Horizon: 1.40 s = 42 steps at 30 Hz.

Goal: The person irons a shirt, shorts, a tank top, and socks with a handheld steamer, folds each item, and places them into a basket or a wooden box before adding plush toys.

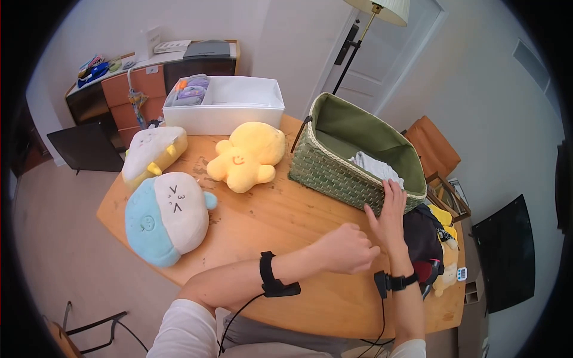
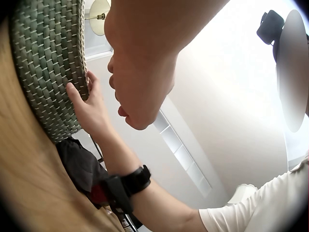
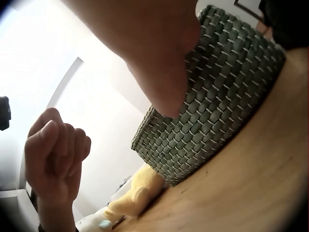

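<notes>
A green woven basket [image 1: 340, 173] with a green lining stands on the wooden table, a light grey cloth [image 1: 382, 168] bunched inside its near right end. There my right hand [image 1: 391, 218] grips the rim, fingers over the edge and thumb against the outer wall. The same hold shows in the left wrist view, with the right hand [image 2: 91, 108] at the woven side. My left hand [image 1: 348, 247] is just left of it, above the table. Seen from the right wrist, the left hand [image 3: 55, 154] is a curled fist with no object showing in it.
Left of the basket lie a yellow plush [image 1: 248, 156], a blue-and-white plush [image 1: 170, 218] and a white-and-yellow plush [image 1: 152, 152]. Behind them is a white box [image 1: 239, 119] with folded purple-grey items. A black bag [image 1: 421, 235] and small plush toys crowd the table's right edge.
</notes>
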Tool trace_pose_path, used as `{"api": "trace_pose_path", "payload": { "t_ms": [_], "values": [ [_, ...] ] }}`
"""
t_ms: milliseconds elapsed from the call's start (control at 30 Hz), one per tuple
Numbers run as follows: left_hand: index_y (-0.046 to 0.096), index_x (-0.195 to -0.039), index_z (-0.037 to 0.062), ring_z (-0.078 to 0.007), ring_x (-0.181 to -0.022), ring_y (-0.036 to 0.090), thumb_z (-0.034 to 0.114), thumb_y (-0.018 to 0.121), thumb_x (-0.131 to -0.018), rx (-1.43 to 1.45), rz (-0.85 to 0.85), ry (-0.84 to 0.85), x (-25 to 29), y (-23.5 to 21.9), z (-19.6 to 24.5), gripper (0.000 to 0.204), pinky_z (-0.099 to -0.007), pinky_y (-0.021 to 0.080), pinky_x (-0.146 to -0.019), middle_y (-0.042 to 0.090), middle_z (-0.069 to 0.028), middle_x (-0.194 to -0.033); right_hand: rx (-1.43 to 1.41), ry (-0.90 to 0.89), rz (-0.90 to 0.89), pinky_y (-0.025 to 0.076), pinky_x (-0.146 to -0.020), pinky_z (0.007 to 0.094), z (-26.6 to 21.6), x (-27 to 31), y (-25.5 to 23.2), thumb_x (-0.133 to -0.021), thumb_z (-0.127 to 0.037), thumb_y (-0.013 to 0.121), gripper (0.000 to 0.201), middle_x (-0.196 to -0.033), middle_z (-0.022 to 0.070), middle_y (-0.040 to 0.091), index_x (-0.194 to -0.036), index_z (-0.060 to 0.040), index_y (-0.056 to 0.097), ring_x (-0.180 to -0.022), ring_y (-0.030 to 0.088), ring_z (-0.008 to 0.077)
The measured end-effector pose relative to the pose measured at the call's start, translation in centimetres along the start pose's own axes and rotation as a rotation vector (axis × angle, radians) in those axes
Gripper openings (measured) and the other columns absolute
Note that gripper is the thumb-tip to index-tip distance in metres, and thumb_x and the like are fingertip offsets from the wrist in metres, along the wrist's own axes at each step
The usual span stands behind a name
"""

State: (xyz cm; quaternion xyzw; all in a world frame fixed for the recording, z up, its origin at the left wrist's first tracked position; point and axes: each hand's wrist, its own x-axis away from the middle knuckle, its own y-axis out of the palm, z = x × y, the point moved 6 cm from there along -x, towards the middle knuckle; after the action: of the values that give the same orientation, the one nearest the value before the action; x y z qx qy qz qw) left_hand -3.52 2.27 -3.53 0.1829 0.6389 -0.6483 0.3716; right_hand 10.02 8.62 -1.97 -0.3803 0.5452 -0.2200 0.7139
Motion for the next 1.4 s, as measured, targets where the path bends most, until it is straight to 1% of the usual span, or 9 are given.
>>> {"api": "trace_pose_path", "payload": {
  "t_ms": [133, 200, 400, 600, 933, 1067, 1167, 1333, 1400],
  "values": [
    [0.058, -0.075, 0.0125, -0.0246, -0.055, 0.061, 0.030, 0.066, -0.086, 0.021, 0.004, -0.013, 0.1, 0.2, -0.1, 0.022, -0.0401, 0.048, -0.059, 0.062, -0.0045, -0.059, -0.564, 0.326, -0.219, 0.053, -0.082, 0.0420, 1.2, 5.8, -0.7, -0.090, -0.009, 0.072, 0.025, -0.096, 0.0133, 0.069, -0.110, -0.0004, 0.060, -0.088, 0.068, 0.0275],
    [0.059, -0.074, 0.0104, -0.0282, -0.057, 0.063, 0.028, 0.065, -0.087, 0.011, 0.025, -0.094, 0.1, 0.1, -0.6, 0.023, -0.0432, 0.049, -0.059, 0.063, -0.0076, -0.061, -0.964, 0.776, -0.400, 0.045, -0.056, 0.0311, 2.5, 10.3, 0.9, -0.098, -0.013, 0.065, 0.012, -0.060, 0.0031, 0.056, -0.090, -0.0058, 0.059, -0.047, 0.053, 0.0144],
    [0.054, -0.066, 0.0058, -0.0228, -0.051, 0.050, 0.029, 0.065, -0.094, 0.784, -0.431, -0.427, 1.3, 2.6, -1.6, 0.038, -0.0379, 0.042, -0.053, 0.052, -0.0083, -0.056, -2.285, 1.273, -0.117, 0.019, -0.048, 0.0292, 1.7, 12.6, -1.0, -0.107, -0.039, 0.046, 0.040, -0.054, -0.0040, 0.017, -0.073, -0.0175, 0.040, -0.042, 0.015, 0.0107],
    [0.050, -0.060, 0.0084, -0.0091, -0.053, 0.036, 0.041, 0.060, -0.101, 1.145, -0.929, -0.571, 4.7, 7.4, -3.9, 0.053, -0.0326, 0.035, -0.050, 0.042, 0.0045, -0.054, -2.325, 1.317, -0.265, 0.020, -0.050, 0.0296, 2.4, 13.0, 4.3, -0.106, -0.050, 0.041, 0.045, -0.055, -0.0050, 0.017, -0.073, -0.0193, 0.040, -0.047, 0.019, 0.0113],
    [0.049, -0.062, 0.0054, -0.0068, -0.053, 0.034, 0.040, 0.058, -0.102, 1.083, -1.152, -0.592, 7.3, 8.9, -3.6, 0.054, -0.0320, 0.034, -0.050, 0.037, 0.0053, -0.053, -2.485, 1.193, -0.469, 0.021, -0.053, 0.0288, -0.4, 15.5, 7.3, -0.105, -0.061, 0.031, 0.053, -0.059, -0.0037, 0.022, -0.084, -0.0133, 0.040, -0.050, 0.022, 0.0117],
    [0.051, -0.067, 0.0006, -0.0168, -0.053, 0.032, 0.033, 0.059, -0.102, 1.146, -1.217, -0.487, 7.7, 8.4, -4.2, 0.049, -0.0356, 0.034, -0.053, 0.034, -0.0075, -0.055, -2.311, 1.317, -0.533, 0.023, -0.057, 0.0297, -0.6, 16.6, 6.8, -0.101, -0.067, 0.035, 0.057, -0.063, -0.0050, 0.023, -0.083, -0.0138, 0.036, -0.054, 0.023, 0.0115],
    [0.058, -0.072, 0.0013, -0.0328, -0.056, 0.049, 0.029, 0.060, -0.100, 1.280, -1.185, -0.518, 7.9, 8.0, -4.4, 0.040, -0.0421, 0.040, -0.056, 0.055, -0.0176, -0.063, -2.480, 1.153, -0.549, 0.025, -0.059, 0.0266, -0.9, 17.6, 6.8, -0.101, -0.061, 0.044, 0.052, -0.071, -0.0047, 0.028, -0.084, -0.0125, 0.038, -0.061, 0.027, 0.0111],
    [0.062, -0.074, 0.0076, -0.0344, -0.060, 0.058, 0.022, 0.062, -0.091, 1.240, -1.187, -0.270, 6.8, 7.4, -5.3, 0.023, -0.0473, 0.044, -0.058, 0.061, -0.0143, -0.066, -2.289, 1.203, -0.834, 0.030, -0.064, 0.0224, -1.4, 19.6, 6.6, -0.104, -0.040, 0.054, 0.034, -0.079, -0.0050, 0.038, -0.091, -0.0098, 0.046, -0.072, 0.035, 0.0070],
    [0.061, -0.071, 0.0078, -0.0364, -0.063, 0.058, 0.025, 0.060, -0.092, 1.348, -1.166, -0.425, 6.2, 7.3, -5.7, 0.027, -0.0495, 0.043, -0.060, 0.061, -0.0152, -0.067, -2.376, 1.227, -0.759, 0.035, -0.062, 0.0264, -0.8, 17.4, 5.9, -0.103, -0.040, 0.058, 0.032, -0.078, -0.0028, 0.047, -0.095, -0.0092, 0.051, -0.070, 0.043, 0.0102]
  ]
}}
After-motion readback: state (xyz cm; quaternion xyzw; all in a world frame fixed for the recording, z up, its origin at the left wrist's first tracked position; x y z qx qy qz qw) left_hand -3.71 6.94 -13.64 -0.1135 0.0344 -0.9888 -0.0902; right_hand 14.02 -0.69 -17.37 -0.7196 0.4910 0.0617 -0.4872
